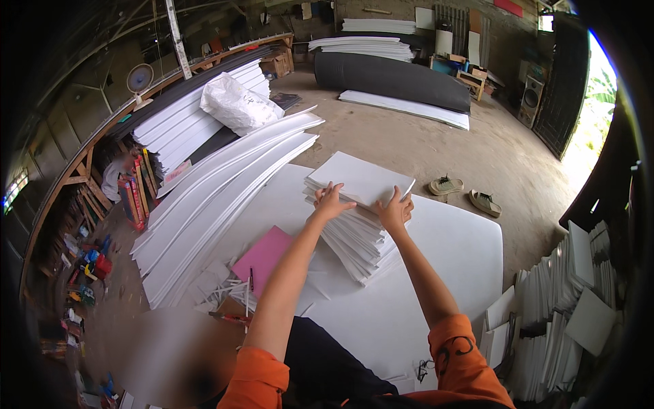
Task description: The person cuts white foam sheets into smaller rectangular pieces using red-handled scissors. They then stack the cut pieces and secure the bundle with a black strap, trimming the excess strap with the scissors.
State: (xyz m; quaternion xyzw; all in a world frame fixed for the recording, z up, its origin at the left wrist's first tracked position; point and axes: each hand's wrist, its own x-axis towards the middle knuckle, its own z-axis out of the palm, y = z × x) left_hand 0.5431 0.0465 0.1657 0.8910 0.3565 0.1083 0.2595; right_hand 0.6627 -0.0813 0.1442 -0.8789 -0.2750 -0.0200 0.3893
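Observation:
In front of me a tall stack of rectangular white foam-like sheets [351, 249] stands on a large white board [443, 252]. Its upper sheets [364, 176] sit squarely together, while the lower ones are fanned unevenly. My left hand [330, 203] grips the left side of the upper sheets, thumb pointing inward along the near edge. On the right side, my right hand [395, 210] holds the same sheets, its thumb up against the near edge. The fingertips under and behind the sheets are partly hidden. Left of the stack lies a pink sheet [262, 258] with a dark pen [251, 278] on it.
White offcut strips [228, 290] lie beside the pink sheet. Long curved white sheets [225, 184] are piled at left, near a white sack [238, 105]. Sandals [446, 185] rest on the floor beyond the board. More stacked white pieces [545, 334] stand at lower right.

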